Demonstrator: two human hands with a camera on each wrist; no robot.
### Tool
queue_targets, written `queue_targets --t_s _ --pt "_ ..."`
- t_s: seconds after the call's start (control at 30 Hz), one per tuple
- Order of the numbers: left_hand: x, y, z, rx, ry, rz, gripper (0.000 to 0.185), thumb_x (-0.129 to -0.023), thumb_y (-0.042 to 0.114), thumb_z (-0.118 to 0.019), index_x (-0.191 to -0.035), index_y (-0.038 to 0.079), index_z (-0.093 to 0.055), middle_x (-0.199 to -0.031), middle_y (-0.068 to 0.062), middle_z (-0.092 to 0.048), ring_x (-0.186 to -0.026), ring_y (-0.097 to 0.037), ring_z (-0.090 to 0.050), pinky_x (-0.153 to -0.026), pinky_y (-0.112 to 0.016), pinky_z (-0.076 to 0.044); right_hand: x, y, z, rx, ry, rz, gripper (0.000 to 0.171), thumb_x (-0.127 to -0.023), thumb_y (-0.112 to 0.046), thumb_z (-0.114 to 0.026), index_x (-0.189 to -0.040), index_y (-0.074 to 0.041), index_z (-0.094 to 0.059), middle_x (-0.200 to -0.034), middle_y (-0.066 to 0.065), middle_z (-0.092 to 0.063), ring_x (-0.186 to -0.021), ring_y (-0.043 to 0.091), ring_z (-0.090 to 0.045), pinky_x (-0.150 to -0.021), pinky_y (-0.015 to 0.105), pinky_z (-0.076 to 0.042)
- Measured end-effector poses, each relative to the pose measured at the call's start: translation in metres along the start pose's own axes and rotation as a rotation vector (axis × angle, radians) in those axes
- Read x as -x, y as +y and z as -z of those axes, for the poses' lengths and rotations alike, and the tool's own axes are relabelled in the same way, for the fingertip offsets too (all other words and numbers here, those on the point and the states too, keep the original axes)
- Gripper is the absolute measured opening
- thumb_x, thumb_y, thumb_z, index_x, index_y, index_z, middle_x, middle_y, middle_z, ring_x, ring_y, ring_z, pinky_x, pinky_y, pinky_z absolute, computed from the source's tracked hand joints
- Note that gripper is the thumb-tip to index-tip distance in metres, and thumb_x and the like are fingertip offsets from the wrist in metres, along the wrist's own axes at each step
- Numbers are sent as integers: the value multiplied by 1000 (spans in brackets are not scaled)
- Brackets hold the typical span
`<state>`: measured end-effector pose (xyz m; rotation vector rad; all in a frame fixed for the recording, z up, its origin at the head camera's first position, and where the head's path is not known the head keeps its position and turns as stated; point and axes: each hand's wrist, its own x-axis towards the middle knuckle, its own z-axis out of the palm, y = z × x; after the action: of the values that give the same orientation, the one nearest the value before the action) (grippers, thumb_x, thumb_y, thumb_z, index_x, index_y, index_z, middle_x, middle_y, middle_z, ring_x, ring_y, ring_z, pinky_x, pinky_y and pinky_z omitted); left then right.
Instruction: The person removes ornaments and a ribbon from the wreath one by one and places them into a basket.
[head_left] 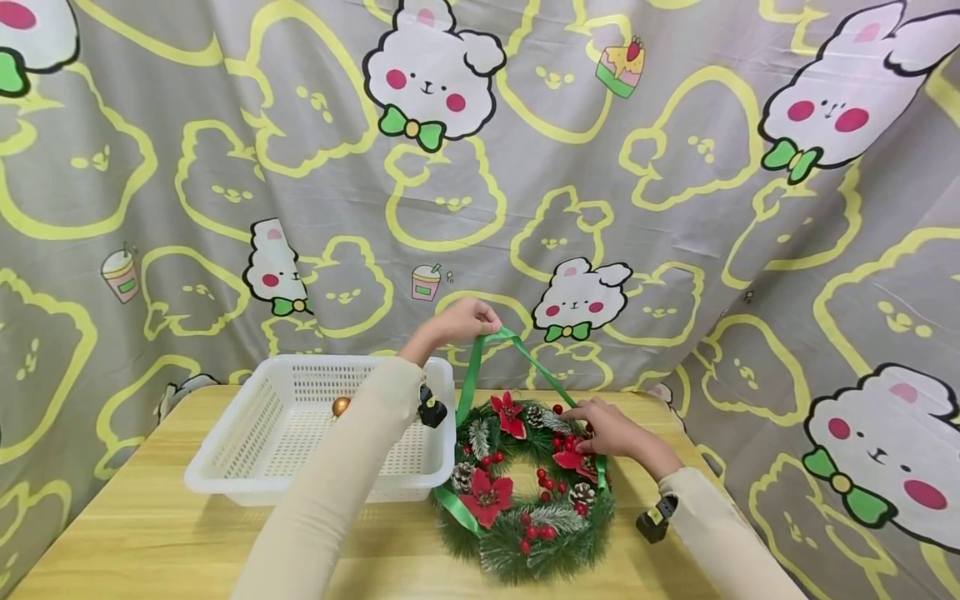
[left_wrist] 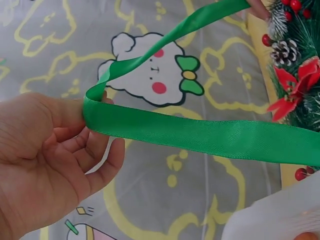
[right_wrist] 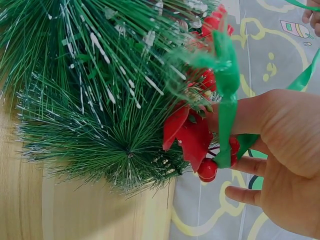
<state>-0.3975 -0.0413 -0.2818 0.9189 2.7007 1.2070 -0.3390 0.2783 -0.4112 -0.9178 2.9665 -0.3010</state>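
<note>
Two hands work on one wreath (head_left: 528, 492) lying on the wooden table (head_left: 150, 533), just right of a white basket (head_left: 247, 450). Head view: the left hand (head_left: 461, 321) pinches the green ribbon (head_left: 480, 367) loop raised above the wreath; the right hand (head_left: 611, 429) rests on its upper right edge.

Left wrist view: thumb and curled fingers (left_wrist: 95, 150) grip the ribbon fold (left_wrist: 95, 112).

Right wrist view: the right hand (right_wrist: 280, 160) pinches ribbon (right_wrist: 227, 120) against red berries (right_wrist: 207, 170).
</note>
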Motion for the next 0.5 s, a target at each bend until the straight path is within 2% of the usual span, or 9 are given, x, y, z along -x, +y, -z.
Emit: queue_targets --t_s 0.17,0.37,0.5 --pt "1 5 4 12 17 -13 20 -101 8 -59 -103 -6 -74 -95 -14 -72 -72 -10 -52 -74 -22 -45 1 0 -2 18 0 -2 50 -84 -16 -83 -131 -12 -69 -114 10 -65 -100 28 -54 -76 40 -40" --pt "4 9 13 -13 49 -16 21 -102 13 -59 -104 -2 -74 -95 -19 -72 -67 -10 -45 -69 -24 -40 1 -2 -2 2 -1 -44 51 -83 -17 -84 -132 -13 -69 -128 15 -63 -112 35 -55 -88 52 -47" --pt "5 13 17 -9 54 -15 22 -102 13 -60 -105 -3 -74 -100 -22 -73 -69 -10 -49 -70 -24 -42 1 -1 -2 -3 -2 -52 50 -83 -16 -84 -131 -14 -69 -128 15 -64 -113 36 -55 -88 52 -47"
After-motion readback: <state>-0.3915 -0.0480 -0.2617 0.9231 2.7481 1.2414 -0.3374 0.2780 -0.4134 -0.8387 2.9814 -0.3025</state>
